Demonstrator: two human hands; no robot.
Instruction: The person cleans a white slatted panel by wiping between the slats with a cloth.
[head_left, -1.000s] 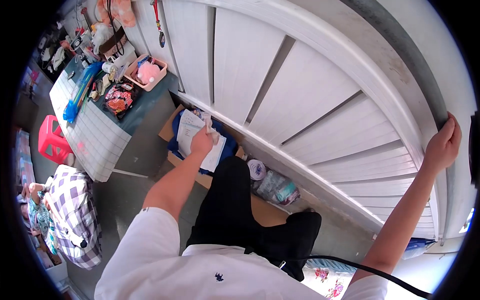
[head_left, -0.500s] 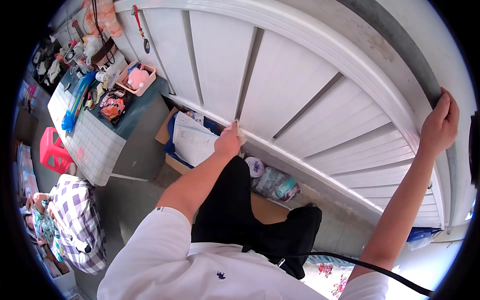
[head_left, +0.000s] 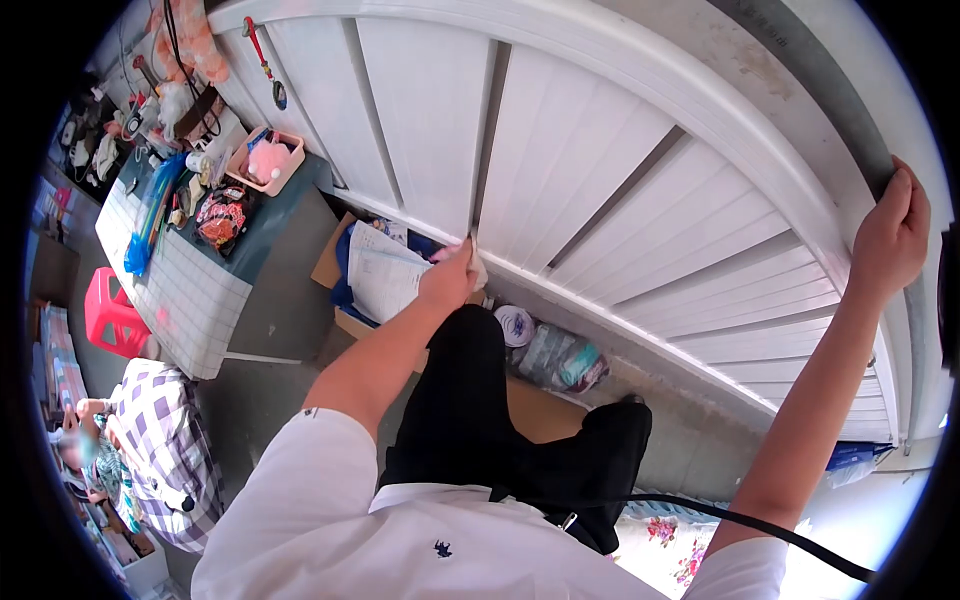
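My left hand (head_left: 448, 284) is closed on a small whitish cloth (head_left: 480, 270). It presses the cloth at the lower edge of a white slatted panel (head_left: 570, 150), by the foot of a dark gap between two slats. Part of the cloth is hidden behind my fingers. Far to the right, my right hand (head_left: 893, 235) is wrapped round a grey curved rail (head_left: 845, 110) that runs above the panel's frame. Just beside my left hand, printed papers (head_left: 385, 275) lie on blue material in an open cardboard box (head_left: 328, 262).
A desk (head_left: 285, 235) at left holds a pink basket (head_left: 290, 170) and clutter. A red stool (head_left: 112, 315) stands near it. Bagged items (head_left: 560, 358) lie along the panel's foot. A seated person (head_left: 95, 450) is at far left. A black cable (head_left: 740, 525) crosses before my right arm.
The view has shifted slightly. My left hand stays at the foot of the same gap, with more of the cloth showing. My right hand keeps its hold on the rail.
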